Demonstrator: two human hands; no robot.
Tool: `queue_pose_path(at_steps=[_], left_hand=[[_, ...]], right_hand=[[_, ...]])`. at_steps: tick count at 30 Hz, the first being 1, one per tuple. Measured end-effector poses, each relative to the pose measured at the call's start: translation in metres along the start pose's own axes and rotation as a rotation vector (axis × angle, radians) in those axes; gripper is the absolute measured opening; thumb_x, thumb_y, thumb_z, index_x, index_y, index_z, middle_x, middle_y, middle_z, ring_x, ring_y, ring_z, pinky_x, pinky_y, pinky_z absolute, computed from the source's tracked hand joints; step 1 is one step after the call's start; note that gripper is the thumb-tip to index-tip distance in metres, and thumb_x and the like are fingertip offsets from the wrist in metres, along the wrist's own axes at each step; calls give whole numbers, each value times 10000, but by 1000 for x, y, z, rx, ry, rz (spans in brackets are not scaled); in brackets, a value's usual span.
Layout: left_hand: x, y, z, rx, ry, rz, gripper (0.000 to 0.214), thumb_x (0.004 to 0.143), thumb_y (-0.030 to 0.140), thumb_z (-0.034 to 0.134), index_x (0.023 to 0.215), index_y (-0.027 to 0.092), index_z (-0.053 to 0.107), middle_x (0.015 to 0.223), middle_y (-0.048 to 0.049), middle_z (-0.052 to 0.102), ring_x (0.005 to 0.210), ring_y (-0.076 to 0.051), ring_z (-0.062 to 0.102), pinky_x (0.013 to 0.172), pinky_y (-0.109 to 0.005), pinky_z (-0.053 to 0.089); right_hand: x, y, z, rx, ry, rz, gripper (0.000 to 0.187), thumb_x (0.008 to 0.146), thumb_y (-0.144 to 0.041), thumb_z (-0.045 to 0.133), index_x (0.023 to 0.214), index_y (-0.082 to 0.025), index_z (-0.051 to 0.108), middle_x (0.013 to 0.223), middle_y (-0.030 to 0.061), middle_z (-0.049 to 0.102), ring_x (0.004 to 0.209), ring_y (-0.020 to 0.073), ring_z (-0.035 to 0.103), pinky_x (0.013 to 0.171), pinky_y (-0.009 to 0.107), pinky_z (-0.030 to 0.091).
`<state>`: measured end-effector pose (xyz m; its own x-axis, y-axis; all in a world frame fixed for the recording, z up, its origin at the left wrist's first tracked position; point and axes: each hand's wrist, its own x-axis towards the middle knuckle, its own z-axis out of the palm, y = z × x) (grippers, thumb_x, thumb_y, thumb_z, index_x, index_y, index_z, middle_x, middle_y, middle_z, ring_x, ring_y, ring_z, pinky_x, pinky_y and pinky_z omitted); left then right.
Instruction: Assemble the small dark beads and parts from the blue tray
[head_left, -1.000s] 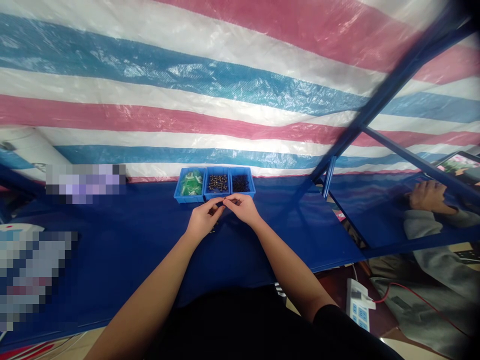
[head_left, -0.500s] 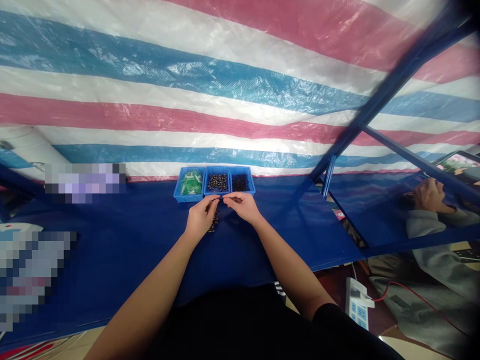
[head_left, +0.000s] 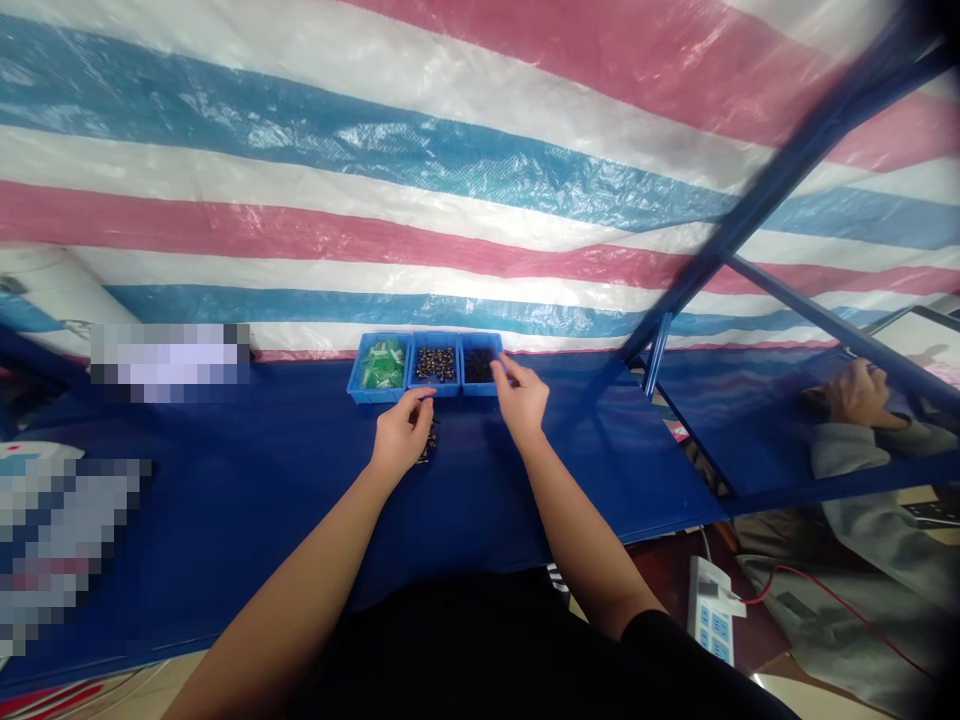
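Note:
My left hand (head_left: 403,432) is closed in a pinch in front of the middle bin; what it pinches is too small to make out. Under and beside it, several small brass-and-black parts (head_left: 427,447) lie on the blue table. At the right bin's edge is my right hand (head_left: 523,398), thumb and fingers drawn together, their tips hiding anything between them. Small black pieces (head_left: 478,366) fill that right blue bin (head_left: 481,390). Brass-coloured and dark parts (head_left: 435,363) lie in the middle blue bin (head_left: 435,389). Green pieces in clear plastic (head_left: 383,363) are in the left blue bin (head_left: 373,396).
Striped plastic sheeting (head_left: 420,180) hangs behind the blue table (head_left: 285,520). A blue metal frame (head_left: 720,240) stands at the right. Beyond it are another person's hands (head_left: 856,392). A white power strip (head_left: 714,610) sits below the table's right edge.
My right hand has parted from my left and moved right to the bin of black pieces. My left hand stays pinched in nearly the same place.

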<state>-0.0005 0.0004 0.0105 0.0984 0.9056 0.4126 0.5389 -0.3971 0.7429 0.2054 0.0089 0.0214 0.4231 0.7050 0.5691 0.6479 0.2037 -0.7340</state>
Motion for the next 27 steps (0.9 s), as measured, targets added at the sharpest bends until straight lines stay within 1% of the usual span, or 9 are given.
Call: queue_pose_path(at_steps=[3, 6, 9, 11, 14, 17, 22, 25, 27], left_hand=[[0, -1, -1, 9, 38, -1, 268, 904, 350, 489, 1073, 218, 651, 642, 28, 629, 572, -116, 605, 615, -219, 453], [2, -1, -3, 17, 94, -14, 270, 901, 346, 487, 1069, 216, 653, 658, 24, 633, 585, -117, 606, 625, -222, 456], [3, -2, -4, 7, 116, -29, 269, 902, 347, 481, 1059, 208, 650, 641, 27, 626, 581, -117, 600, 640, -225, 462], [3, -2, -5, 7, 122, -35, 268, 900, 346, 482, 1057, 207, 649, 643, 27, 631, 587, -119, 604, 651, -228, 465], [3, -1, -4, 14, 121, -36, 268, 896, 346, 483, 1053, 210, 654, 655, 25, 640, 610, -122, 618, 667, -230, 470], [2, -1, -3, 19, 115, -28, 277, 894, 355, 482, 1047, 204, 658, 657, 22, 639, 612, -124, 620, 658, -228, 469], [2, 0, -3, 18, 102, -22, 281, 896, 352, 478, 1058, 204, 655, 651, 20, 636, 605, -124, 611, 660, -229, 466], [2, -1, -4, 21, 93, -19, 285, 899, 358, 473, 1059, 204, 652, 640, 19, 628, 573, -120, 591, 632, -227, 460], [2, -1, -3, 21, 78, -13, 287, 896, 366, 477, 1054, 200, 650, 639, 20, 623, 554, -114, 573, 612, -223, 454]], right_hand=[[0, 4, 7, -105, -201, 37, 324, 863, -412, 558, 1090, -234, 706, 669, 13, 668, 638, 175, 614, 708, 318, 500], [-8, 0, 14, -56, -440, -102, 247, 879, -355, 540, 997, -237, 721, 743, 9, 684, 672, 149, 616, 700, 268, 481], [-20, -6, 21, -21, -703, -257, 222, 863, -300, 577, 1019, -227, 717, 850, 21, 696, 735, 139, 616, 724, 246, 469], [-27, -10, 27, -63, -822, -311, 241, 840, -299, 616, 1046, -220, 712, 874, 28, 686, 775, 144, 614, 751, 249, 465], [-34, -13, 35, -164, -860, -317, 245, 849, -313, 611, 1051, -217, 711, 910, 46, 668, 873, 164, 605, 787, 262, 454], [-36, -14, 39, -226, -864, -291, 215, 874, -320, 581, 1007, -219, 716, 919, 48, 655, 886, 166, 595, 776, 263, 447], [-37, -15, 37, -279, -804, -280, 143, 859, -260, 559, 880, -194, 684, 878, 62, 644, 870, 189, 585, 707, 268, 443], [-36, -14, 33, -212, -735, -227, 109, 832, -229, 554, 838, -189, 654, 857, 60, 644, 827, 186, 583, 692, 271, 449], [-34, -12, 32, -57, -681, -130, 104, 824, -227, 545, 847, -192, 640, 829, 37, 650, 762, 160, 585, 699, 265, 461]])
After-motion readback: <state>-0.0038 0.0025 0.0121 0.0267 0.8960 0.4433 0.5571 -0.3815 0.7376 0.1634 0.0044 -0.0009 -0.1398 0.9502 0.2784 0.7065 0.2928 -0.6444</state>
